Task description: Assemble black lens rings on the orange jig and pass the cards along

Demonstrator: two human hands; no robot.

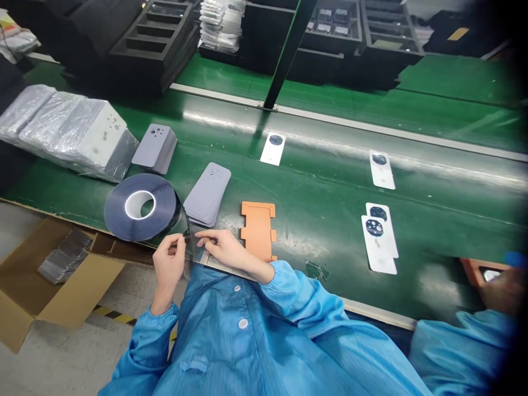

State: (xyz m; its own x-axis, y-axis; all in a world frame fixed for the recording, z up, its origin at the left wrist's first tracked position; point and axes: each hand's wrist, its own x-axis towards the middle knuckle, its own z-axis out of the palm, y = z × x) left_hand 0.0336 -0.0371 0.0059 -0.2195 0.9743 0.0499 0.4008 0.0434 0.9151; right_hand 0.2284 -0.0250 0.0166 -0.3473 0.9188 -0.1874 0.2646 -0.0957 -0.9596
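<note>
- A person in a blue smock works at a green surface (322,220), both hands close together at its near edge beside a roll of film (117,212).
- The left hand (169,256) closes thumb and forefinger in a pinch on a clear strip (190,250), which hangs between the roll and the edge of the surface.
- The right hand (223,247) is loosely open, its index finger extended toward the strip; whether the fingertip touches it, the view does not tell.
- The roll lies flat around a white core (128,205), to the left of both hands.
- Beyond the hands rests a slightly fanned stack of gray sheets (207,192); a 2nd gray stack (154,147) sits farther back, near plastic-wrapped packs (61,124).
- An orange fixture (258,234) lies flat just past the right forearm.
- To the right are 4 white panels, each with a dark round patch: 1 at center (272,153), 1 farther right (383,177) and 2 overlapping (380,256).
- At far right, a co-worker's hand (505,294), blurred, is at another orange fixture (473,269).
- Below left, an open cardboard box (82,297) holds a wrapped stack (66,256).
</note>
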